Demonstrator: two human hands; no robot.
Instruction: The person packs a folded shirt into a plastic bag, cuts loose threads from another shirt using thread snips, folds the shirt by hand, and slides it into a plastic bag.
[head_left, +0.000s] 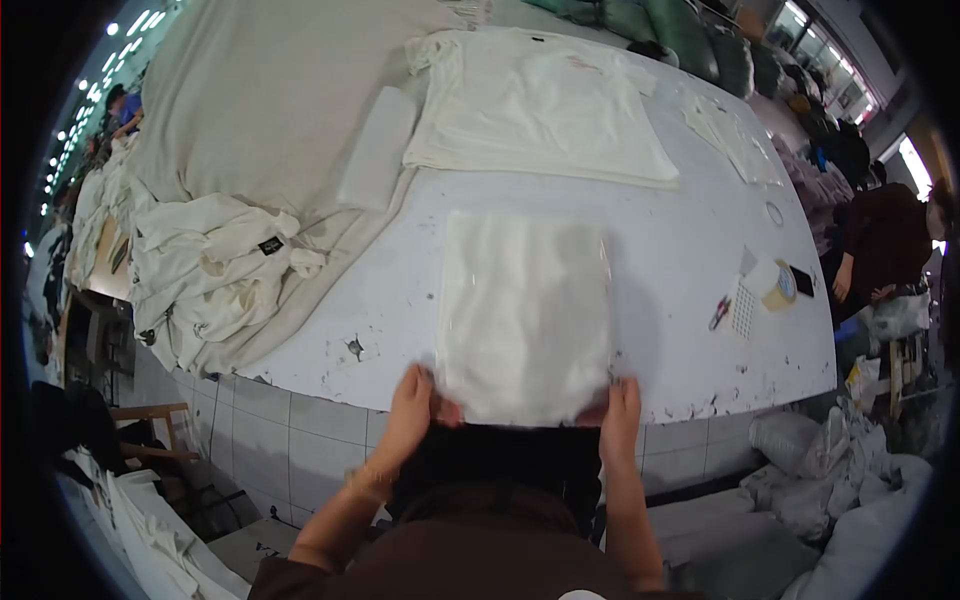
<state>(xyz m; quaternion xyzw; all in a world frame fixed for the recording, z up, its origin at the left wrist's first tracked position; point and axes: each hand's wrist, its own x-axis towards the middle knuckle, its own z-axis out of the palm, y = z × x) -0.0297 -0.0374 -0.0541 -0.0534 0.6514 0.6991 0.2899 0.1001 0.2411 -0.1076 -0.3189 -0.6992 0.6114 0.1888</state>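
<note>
A folded white garment in a clear plastic bag [525,320] lies at the front of the white table, its near edge reaching the table's edge just before my body. My left hand [414,405] is closed on the bag's near left corner. At the near right corner, my right hand [619,408] grips the bag in the same way. Some fingers of both hands are hidden under the bag. Beyond it, a white T-shirt [540,110] is spread flat on the table, with a small dark neck label and a faint reddish print.
Left on the table [380,270] are a large cream cloth [250,90], a crumpled white garment [215,260] and a white board [378,150]. Tape [780,292], a phone [802,281] and a clear packet [735,140] lie right. Another person [885,235] stands at right; sacks [800,500] fill the lower right.
</note>
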